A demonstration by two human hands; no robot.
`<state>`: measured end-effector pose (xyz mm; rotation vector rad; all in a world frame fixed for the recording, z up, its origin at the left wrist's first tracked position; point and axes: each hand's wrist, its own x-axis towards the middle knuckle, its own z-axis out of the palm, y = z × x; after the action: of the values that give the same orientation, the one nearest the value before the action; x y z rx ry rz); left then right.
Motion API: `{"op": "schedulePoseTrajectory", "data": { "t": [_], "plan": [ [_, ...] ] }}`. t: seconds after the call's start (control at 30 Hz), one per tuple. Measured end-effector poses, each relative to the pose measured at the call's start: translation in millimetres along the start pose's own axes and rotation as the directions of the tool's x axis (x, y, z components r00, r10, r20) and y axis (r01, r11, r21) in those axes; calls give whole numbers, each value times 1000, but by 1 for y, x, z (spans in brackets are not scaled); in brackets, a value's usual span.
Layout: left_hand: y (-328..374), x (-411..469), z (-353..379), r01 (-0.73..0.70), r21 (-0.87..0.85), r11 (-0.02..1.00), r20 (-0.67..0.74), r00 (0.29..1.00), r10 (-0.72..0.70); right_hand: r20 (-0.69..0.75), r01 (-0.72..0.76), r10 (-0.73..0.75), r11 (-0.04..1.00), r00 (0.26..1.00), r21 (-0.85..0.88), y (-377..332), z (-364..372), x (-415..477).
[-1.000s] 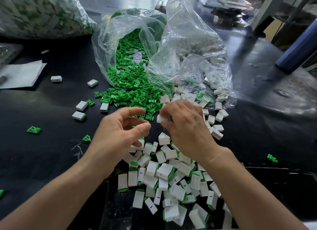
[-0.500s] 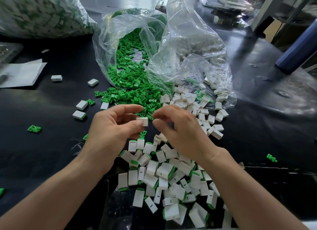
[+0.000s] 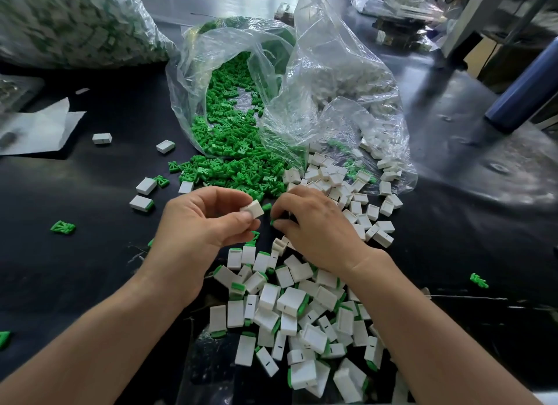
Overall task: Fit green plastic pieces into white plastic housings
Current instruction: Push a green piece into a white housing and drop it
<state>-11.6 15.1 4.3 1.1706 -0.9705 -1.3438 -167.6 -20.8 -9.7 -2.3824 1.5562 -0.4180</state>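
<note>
- The left hand (image 3: 205, 229) grasps one white housing (image 3: 252, 209) between thumb and fingertips. It is held above the middle of the black table (image 3: 90, 268) and is a small plain box, tilted.
- The right hand (image 3: 317, 223) is curled just beside it, thumb and forefinger pinching a green piece (image 3: 272, 222) (only a sliver of it shows at the thumb tip).
- Loose green pieces (image 3: 229, 172), small and forked, spill from a clear bag (image 3: 193, 81) toward the middle of the table, just beyond the hands.
- Empty housings (image 3: 356, 199) lie scattered to the right of them, at the mouth of a second clear bag (image 3: 356, 81).
- Toward the near edge, between and under the wrists, lies a heap of fitted housings (image 3: 290, 308), white with a green end showing on many.
- A stray green part (image 3: 62, 227) lies alone toward the left edge, well apart from the heap.
- A sheet of paper (image 3: 42, 127) lies by the left edge.
</note>
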Motion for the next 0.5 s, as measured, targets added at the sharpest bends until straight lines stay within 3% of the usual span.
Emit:
{"op": "schedulePoseTrajectory", "data": {
  "t": [0.3, 0.37, 0.5],
  "plan": [
    [-1, 0, -1, 1, 45, 999, 36, 999, -3, 12, -37, 36, 990, 999, 137, -1, -3, -6],
    [0, 1, -1, 7, 37, 999, 48, 999, -9, -46, -57, 74, 954, 996, 295, -1, -9, -9],
    [-1, 0, 1, 8, 1, 1000, 71, 997, -8, -112, -40, 145, 768, 983, 639, -6, -21, -19]
  ]
}}
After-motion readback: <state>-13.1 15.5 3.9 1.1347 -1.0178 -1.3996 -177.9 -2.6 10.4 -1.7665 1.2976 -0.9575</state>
